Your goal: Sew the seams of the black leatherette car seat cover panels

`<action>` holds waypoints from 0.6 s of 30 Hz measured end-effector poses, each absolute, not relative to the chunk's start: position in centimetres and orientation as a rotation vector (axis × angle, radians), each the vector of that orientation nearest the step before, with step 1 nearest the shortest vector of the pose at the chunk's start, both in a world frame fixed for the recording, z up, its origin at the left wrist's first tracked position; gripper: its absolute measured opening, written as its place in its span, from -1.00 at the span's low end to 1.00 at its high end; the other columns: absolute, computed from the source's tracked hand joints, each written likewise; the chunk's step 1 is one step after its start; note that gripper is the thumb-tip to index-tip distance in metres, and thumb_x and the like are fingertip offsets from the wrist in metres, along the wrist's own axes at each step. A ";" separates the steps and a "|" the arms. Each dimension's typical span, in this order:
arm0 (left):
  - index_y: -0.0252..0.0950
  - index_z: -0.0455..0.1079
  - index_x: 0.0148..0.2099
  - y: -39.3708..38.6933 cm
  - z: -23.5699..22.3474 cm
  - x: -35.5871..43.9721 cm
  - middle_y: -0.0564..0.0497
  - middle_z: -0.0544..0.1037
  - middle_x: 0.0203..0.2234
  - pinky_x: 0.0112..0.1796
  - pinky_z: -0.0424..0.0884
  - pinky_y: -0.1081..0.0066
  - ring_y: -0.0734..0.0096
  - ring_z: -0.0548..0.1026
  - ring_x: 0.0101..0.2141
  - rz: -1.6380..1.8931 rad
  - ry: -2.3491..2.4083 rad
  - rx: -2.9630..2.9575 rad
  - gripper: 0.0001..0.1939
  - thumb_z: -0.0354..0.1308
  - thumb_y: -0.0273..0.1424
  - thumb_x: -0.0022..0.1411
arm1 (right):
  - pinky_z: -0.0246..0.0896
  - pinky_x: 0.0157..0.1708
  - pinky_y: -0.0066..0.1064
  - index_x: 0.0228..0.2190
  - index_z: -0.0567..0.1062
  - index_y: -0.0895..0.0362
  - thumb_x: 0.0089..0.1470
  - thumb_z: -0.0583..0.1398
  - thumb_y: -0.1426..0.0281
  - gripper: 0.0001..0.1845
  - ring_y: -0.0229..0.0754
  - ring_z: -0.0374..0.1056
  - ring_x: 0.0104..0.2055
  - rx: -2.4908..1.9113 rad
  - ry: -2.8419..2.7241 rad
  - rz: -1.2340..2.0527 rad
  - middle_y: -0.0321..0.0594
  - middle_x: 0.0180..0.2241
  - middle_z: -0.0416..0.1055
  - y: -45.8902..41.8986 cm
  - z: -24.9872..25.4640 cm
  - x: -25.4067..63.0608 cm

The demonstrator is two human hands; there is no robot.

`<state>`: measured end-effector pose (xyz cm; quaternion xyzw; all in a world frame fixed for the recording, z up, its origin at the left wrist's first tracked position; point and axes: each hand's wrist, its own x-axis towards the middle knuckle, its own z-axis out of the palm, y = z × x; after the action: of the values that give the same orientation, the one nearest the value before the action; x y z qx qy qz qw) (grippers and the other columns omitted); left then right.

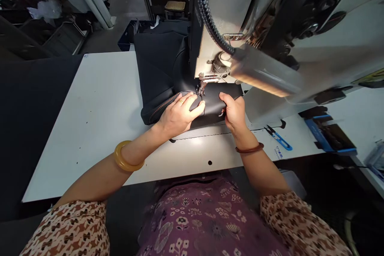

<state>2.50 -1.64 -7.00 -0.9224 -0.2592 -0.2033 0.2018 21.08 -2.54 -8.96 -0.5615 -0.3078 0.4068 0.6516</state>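
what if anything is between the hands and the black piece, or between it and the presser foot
Nothing visible: the left hand lies on the black piece and the right hand grips its right edge. The piece reaches beneath the presser foot, with the left fingertips close beside the foot.

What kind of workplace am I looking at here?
Probably a sewing workshop: a large sewing machine has black material under its presser foot, and blue-handled snips lie on the white table.
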 end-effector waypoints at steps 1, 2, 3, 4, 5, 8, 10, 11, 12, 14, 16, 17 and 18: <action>-0.30 0.38 0.04 -1.3 -6.9 2.6 -0.20 0.47 -0.09 -0.01 0.41 0.14 0.13 0.43 0.00 -0.559 -0.729 -2.581 -0.58 -0.01 -0.57 0.12 | 0.03 -0.67 -0.54 -0.49 0.35 0.14 -0.27 0.22 0.32 -0.78 -0.41 0.13 -0.60 -1.289 -0.703 0.925 -0.42 -0.57 0.25 -2.2 -8.9 21.1; -0.29 0.38 0.05 -1.0 -6.8 2.7 -0.19 0.46 -0.09 -0.01 0.41 0.14 0.13 0.43 0.00 -0.552 -0.738 -2.595 -0.57 0.00 -0.57 0.12 | 0.00 -0.69 -0.54 -0.49 0.34 0.14 -0.27 0.22 0.31 -0.77 -0.42 0.11 -0.62 -1.309 -0.704 0.925 -0.42 -0.58 0.24 -1.8 -8.9 21.1; -0.27 0.37 0.05 -0.7 -6.6 2.8 -0.19 0.45 -0.09 -0.02 0.41 0.14 0.13 0.43 0.00 -0.545 -0.750 -2.616 -0.57 0.00 -0.55 0.13 | -0.02 -0.71 -0.55 -0.48 0.34 0.14 -0.27 0.22 0.29 -0.76 -0.42 0.10 -0.63 -1.329 -0.708 0.923 -0.42 -0.58 0.24 -1.5 -8.9 21.1; -0.26 0.37 0.06 -0.5 -6.5 3.0 -0.19 0.44 -0.08 -0.02 0.41 0.15 0.13 0.42 0.00 -0.542 -0.765 -2.642 -0.58 0.01 -0.53 0.14 | -0.04 -0.72 -0.55 -0.47 0.35 0.14 -0.26 0.22 0.28 -0.74 -0.43 0.08 -0.63 -1.342 -0.716 0.917 -0.41 -0.57 0.23 -1.3 -9.0 21.1; -0.25 0.37 0.06 -0.4 -6.5 3.0 -0.19 0.44 -0.08 -0.03 0.42 0.16 0.12 0.42 0.01 -0.550 -0.772 -2.666 -0.59 0.02 -0.51 0.16 | -0.04 -0.72 -0.55 -0.44 0.36 0.14 -0.25 0.22 0.26 -0.72 -0.43 0.07 -0.64 -1.350 -0.728 0.904 -0.41 -0.55 0.24 -1.2 -9.1 21.2; -0.25 0.33 0.11 -0.8 -6.9 2.1 -0.24 0.41 -0.03 0.00 0.38 0.08 0.04 0.37 0.07 -0.570 -0.760 -2.684 -0.59 0.06 -0.40 0.20 | 0.06 -0.66 -0.51 -0.34 0.39 0.13 -0.16 0.21 0.15 -0.64 -0.40 0.11 -0.60 -1.347 -0.823 0.873 -0.36 -0.47 0.30 -1.8 -9.6 22.0; -0.20 0.22 0.20 -1.5 -7.9 0.4 -0.26 0.36 0.06 0.04 0.30 -0.07 -0.04 0.29 0.13 -0.526 -0.729 -2.668 -0.50 0.12 -0.35 0.20 | 0.19 -0.52 -0.45 -0.38 0.41 0.13 -0.12 0.21 0.09 -0.63 -0.33 0.20 -0.51 -1.358 -1.037 0.969 -0.33 -0.47 0.31 -2.7 -9.9 22.9; -0.15 0.16 0.23 -1.7 -8.5 -0.8 -0.26 0.32 0.10 0.04 0.26 -0.14 -0.07 0.25 0.16 -0.506 -0.717 -2.659 -0.44 0.14 -0.34 0.19 | 0.21 -0.46 -0.42 -0.45 0.41 0.13 -0.14 0.24 0.08 -0.63 -0.30 0.22 -0.47 -1.387 -1.193 1.050 -0.34 -0.50 0.29 -3.1 -10.0 23.3; -0.09 0.11 0.25 -1.8 -9.0 -2.0 -0.26 0.28 0.15 0.04 0.23 -0.19 -0.09 0.22 0.18 -0.498 -0.721 -2.648 -0.39 0.17 -0.34 0.18 | 0.21 -0.43 -0.41 -0.54 0.39 0.13 -0.21 0.29 0.08 -0.62 -0.27 0.22 -0.45 -1.435 -1.359 1.132 -0.35 -0.54 0.26 -3.4 -10.0 23.7; -0.01 0.07 0.26 -1.2 -9.9 -4.5 -0.23 0.22 0.20 0.03 0.23 -0.21 -0.10 0.18 0.20 -0.534 -0.777 -2.607 -0.37 0.16 -0.41 0.19 | 0.15 -0.49 -0.42 -0.69 0.28 0.11 -0.44 0.42 0.14 -0.53 -0.27 0.17 -0.49 -1.593 -1.623 1.241 -0.39 -0.63 0.14 -3.3 -10.1 24.2; 0.05 0.06 0.25 0.1 -9.8 -6.3 -0.17 0.19 0.22 0.04 0.24 -0.19 -0.05 0.16 0.21 -0.546 -0.837 -2.539 -0.37 0.07 -0.53 0.21 | 0.03 -0.59 -0.43 -0.78 0.19 0.08 -0.63 0.48 0.22 -0.44 -0.32 0.06 -0.57 -1.750 -1.743 1.342 -0.44 -0.69 0.01 -2.6 -10.2 24.2; 0.06 0.06 0.25 0.9 -9.4 -6.9 -0.13 0.18 0.23 0.05 0.22 -0.19 -0.02 0.15 0.22 -0.523 -0.849 -2.509 -0.36 0.01 -0.59 0.21 | -0.01 -0.62 -0.43 -0.80 0.17 0.07 -0.66 0.49 0.25 -0.43 -0.34 0.02 -0.60 -1.776 -1.776 1.441 -0.45 -0.72 -0.02 -2.2 -10.2 23.9; 0.07 0.05 0.25 1.5 -8.6 -7.1 -0.09 0.17 0.24 0.07 0.19 -0.20 0.01 0.14 0.23 -0.493 -0.852 -2.486 -0.34 -0.04 -0.63 0.21 | -0.02 -0.63 -0.43 -0.83 0.17 0.07 -0.67 0.49 0.26 -0.44 -0.35 0.00 -0.62 -1.763 -1.799 1.570 -0.45 -0.74 -0.03 -1.9 -10.2 23.6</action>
<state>-7.13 1.48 -8.60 -0.9044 -0.3101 -0.1793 0.2317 23.62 -1.89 -10.23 -0.5918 -0.6039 0.5268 0.0868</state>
